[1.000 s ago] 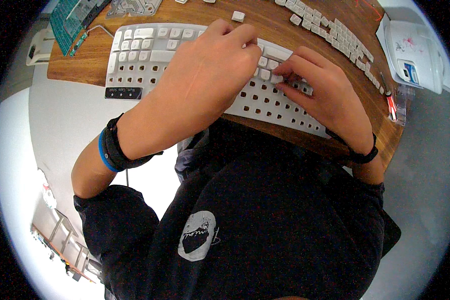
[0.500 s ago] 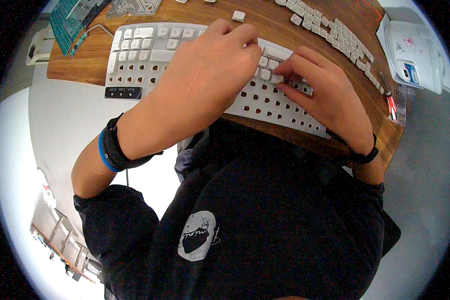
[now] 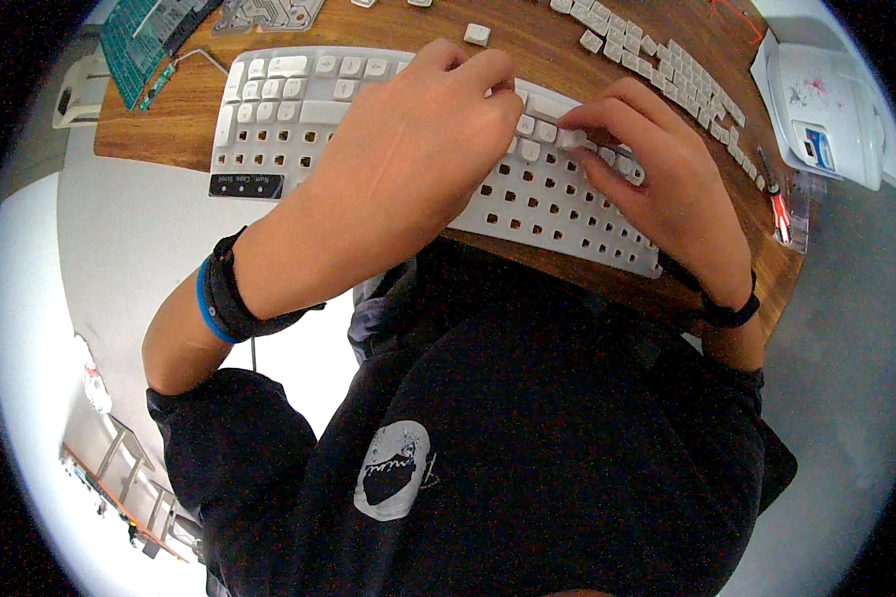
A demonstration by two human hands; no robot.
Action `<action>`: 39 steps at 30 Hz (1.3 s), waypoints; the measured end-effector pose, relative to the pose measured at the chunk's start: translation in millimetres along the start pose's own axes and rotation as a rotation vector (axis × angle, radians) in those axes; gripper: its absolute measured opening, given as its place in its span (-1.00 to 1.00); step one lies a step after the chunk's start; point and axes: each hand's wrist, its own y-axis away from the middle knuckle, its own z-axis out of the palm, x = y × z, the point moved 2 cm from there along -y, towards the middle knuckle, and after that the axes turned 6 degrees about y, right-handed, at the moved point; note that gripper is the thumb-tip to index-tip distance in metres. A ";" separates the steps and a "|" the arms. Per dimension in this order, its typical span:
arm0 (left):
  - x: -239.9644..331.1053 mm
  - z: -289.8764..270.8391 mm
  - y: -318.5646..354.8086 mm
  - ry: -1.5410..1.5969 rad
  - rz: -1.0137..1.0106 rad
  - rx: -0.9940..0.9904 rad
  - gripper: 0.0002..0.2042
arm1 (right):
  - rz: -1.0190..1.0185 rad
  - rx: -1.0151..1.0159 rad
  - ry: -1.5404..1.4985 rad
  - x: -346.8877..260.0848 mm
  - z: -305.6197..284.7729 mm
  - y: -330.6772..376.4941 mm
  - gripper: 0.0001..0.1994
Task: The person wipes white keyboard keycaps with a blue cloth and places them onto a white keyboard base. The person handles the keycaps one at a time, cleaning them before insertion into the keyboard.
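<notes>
A white keyboard [image 3: 523, 216] lies across the wooden table in front of me, partly fitted with white keycaps; bare square sockets show in its nearer rows. Over its middle, my left hand [image 3: 423, 134] is closed, fingers curled down at the far edge. Its fingertips, and anything in them, are hidden. My right hand [image 3: 662, 164] pinches a white keycap [image 3: 570, 139] between thumb and forefinger, over the right part of the board. Seated keycaps stand just left of it, and a few more show under the right hand.
Beyond the keyboard, a loose keycap [image 3: 477, 35] sits alone. Rows of loose keycaps [image 3: 657, 65] stretch along the far right. A red-handled screwdriver [image 3: 780, 214] lies near the right edge by a clear plastic box [image 3: 826, 109]. A green cutting mat [image 3: 129, 60] is at far left.
My right hand has moved slightly right and away from me with the pinched keycap, uncovering keycaps beneath its fingers. The left hand has stayed in place.
</notes>
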 end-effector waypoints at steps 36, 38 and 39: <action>-1.4 1.2 1.1 0.011 0.024 0.014 -0.74 | -0.071 -0.039 -0.023 -12.4 2.8 -0.4 -0.72; -1.9 1.0 1.6 0.014 0.027 0.011 -0.74 | -0.067 -0.038 -0.037 -12.1 4.3 -1.2 -0.69; -1.7 0.7 1.4 0.015 0.028 0.013 -0.75 | -0.062 -0.036 -0.042 -11.7 5.0 -1.0 -0.68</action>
